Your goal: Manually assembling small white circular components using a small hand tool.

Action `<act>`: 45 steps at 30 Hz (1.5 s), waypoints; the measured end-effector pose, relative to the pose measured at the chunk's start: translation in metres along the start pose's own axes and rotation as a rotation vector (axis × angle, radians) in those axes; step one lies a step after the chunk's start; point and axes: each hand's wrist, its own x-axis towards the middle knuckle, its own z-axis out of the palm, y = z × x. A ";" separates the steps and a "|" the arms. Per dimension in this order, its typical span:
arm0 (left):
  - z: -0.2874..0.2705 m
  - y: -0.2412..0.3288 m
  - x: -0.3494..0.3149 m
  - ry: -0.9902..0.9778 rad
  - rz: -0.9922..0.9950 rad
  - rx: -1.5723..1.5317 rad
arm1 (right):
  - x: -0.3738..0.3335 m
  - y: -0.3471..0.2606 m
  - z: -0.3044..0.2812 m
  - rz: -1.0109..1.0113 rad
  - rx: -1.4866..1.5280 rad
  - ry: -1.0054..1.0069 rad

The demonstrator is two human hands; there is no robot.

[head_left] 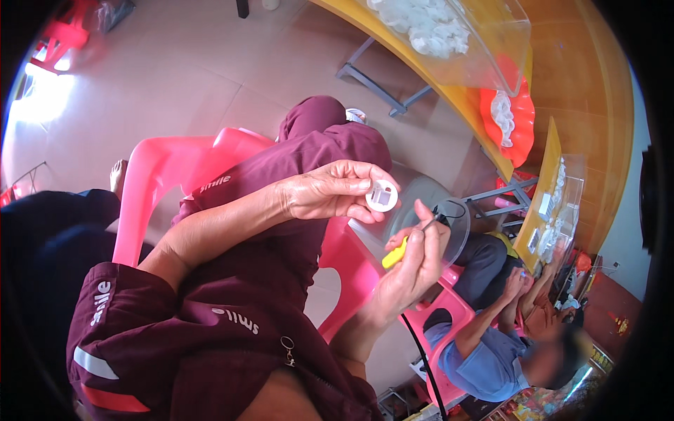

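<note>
White disc (382, 196): up above my lap, in my left fingers, well apart from the worktop.
Left fingers (357, 186): pinching the disc at its rim, thumb on the near side, the others bent close below.
Why the rim: my guess, it leaves the face uncovered and turned up to my eyes.
Right fingers (415, 247): curled round a yellow-handled tool (394, 253), near the disc, not touching it; forefinger raised.
Tool's lie: yellow end pokes out toward my left, a thin dark shaft slants up and right, away from the disc. Seems tucked in the palm to spare setting it down.
Disc's look: round, pale rim, squarish greyish middle with a small dark spot; finer detail too small to tell.
Worktop (472, 110): yellow, ahead and right. Clear tray (507, 52) heaped with white pieces (425, 27); red scalloped bowl (522, 116) beside it holds more. Raised sides probably stop loose ones straying.
</note>
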 end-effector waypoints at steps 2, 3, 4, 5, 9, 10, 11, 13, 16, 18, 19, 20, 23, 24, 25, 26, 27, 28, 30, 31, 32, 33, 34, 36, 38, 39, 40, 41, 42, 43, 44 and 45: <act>0.000 0.000 -0.001 -0.018 -0.023 -0.038 | -0.005 -0.006 -0.004 -0.013 -0.032 -0.019; 0.000 0.000 -0.001 -0.020 -0.021 -0.042 | -0.007 -0.007 -0.007 -0.036 -0.037 -0.047; 0.000 0.000 -0.001 -0.013 -0.031 -0.086 | -0.009 -0.008 -0.009 -0.059 -0.040 -0.076; 0.000 0.000 -0.002 -0.006 -0.040 -0.129 | -0.009 -0.010 -0.009 -0.059 -0.045 -0.077; -0.001 -0.004 0.000 -0.001 -0.012 -0.153 | -0.011 -0.017 -0.006 -0.051 -0.233 -0.136; 0.002 -0.003 0.001 0.026 -0.012 -0.144 | -0.010 -0.015 -0.005 -0.096 -0.282 -0.144; -0.001 -0.003 0.001 -0.001 -0.025 -0.122 | -0.010 -0.014 -0.004 -0.142 -0.331 -0.153; -0.003 -0.005 0.001 0.007 -0.021 -0.102 | -0.008 -0.011 -0.001 -0.176 -0.385 -0.156; 0.003 -0.004 0.000 0.045 -0.004 -0.046 | -0.008 -0.014 0.004 -0.191 -0.460 -0.162; 0.004 -0.003 0.000 0.073 0.008 -0.013 | -0.007 -0.018 0.006 -0.172 -0.485 -0.165; 0.004 -0.003 0.000 0.067 0.014 0.001 | -0.007 -0.020 0.006 -0.141 -0.475 -0.175; 0.003 -0.003 0.000 0.061 0.020 0.015 | -0.007 -0.021 0.007 -0.110 -0.465 -0.184; 0.001 -0.004 0.000 0.074 0.029 0.025 | -0.006 -0.020 0.007 -0.131 -0.484 -0.201; 0.001 -0.004 0.000 0.073 0.027 0.024 | -0.005 -0.019 0.008 -0.130 -0.486 -0.200; 0.000 -0.004 0.000 0.058 0.036 0.008 | -0.005 -0.019 0.009 -0.131 -0.468 -0.181; 0.000 -0.005 0.000 0.044 0.044 -0.007 | -0.005 -0.018 0.010 -0.133 -0.449 -0.162; 0.001 -0.005 0.000 0.056 0.046 -0.020 | -0.005 -0.017 0.010 -0.131 -0.450 -0.162; 0.001 -0.005 0.001 0.056 0.045 -0.022 | -0.005 -0.016 0.009 -0.136 -0.436 -0.160; 0.001 -0.005 0.001 0.047 0.053 -0.007 | -0.005 -0.016 0.009 -0.139 -0.422 -0.161; 0.001 -0.004 0.001 0.048 0.054 -0.007 | -0.005 -0.016 0.009 -0.121 -0.415 -0.174; 0.001 -0.004 0.000 0.056 0.055 -0.001 | -0.005 -0.016 0.008 -0.103 -0.407 -0.188; 0.002 -0.004 0.000 0.063 0.054 0.003 | -0.005 -0.015 0.008 -0.102 -0.409 -0.187; 0.002 -0.004 0.001 0.062 0.052 0.002 | -0.005 -0.015 0.007 -0.095 -0.397 -0.190; 0.003 -0.003 0.001 0.054 0.055 -0.001 | -0.004 -0.014 0.006 -0.089 -0.386 -0.193; 0.002 -0.003 0.001 0.055 0.050 -0.007 | -0.004 -0.014 0.007 -0.083 -0.377 -0.192; 0.002 -0.003 0.001 0.054 0.045 -0.014 | -0.005 -0.014 0.007 -0.083 -0.378 -0.192; 0.003 -0.003 0.000 0.054 0.045 -0.014 | -0.005 -0.013 0.007 -0.067 -0.362 -0.184; 0.003 -0.002 0.000 0.051 0.044 -0.019 | -0.006 -0.013 0.007 -0.052 -0.347 -0.176; 0.003 -0.002 0.000 0.049 0.042 -0.025 | -0.006 -0.013 0.008 -0.051 -0.348 -0.175; 0.004 -0.002 0.000 0.048 0.042 -0.025 | -0.006 -0.013 0.008 -0.029 -0.326 -0.169; 0.004 -0.002 -0.001 0.051 0.037 -0.027 | -0.006 -0.013 0.009 -0.007 -0.304 -0.162; 0.004 -0.002 -0.001 0.052 0.032 -0.029 | -0.007 -0.013 0.008 -0.008 -0.305 -0.162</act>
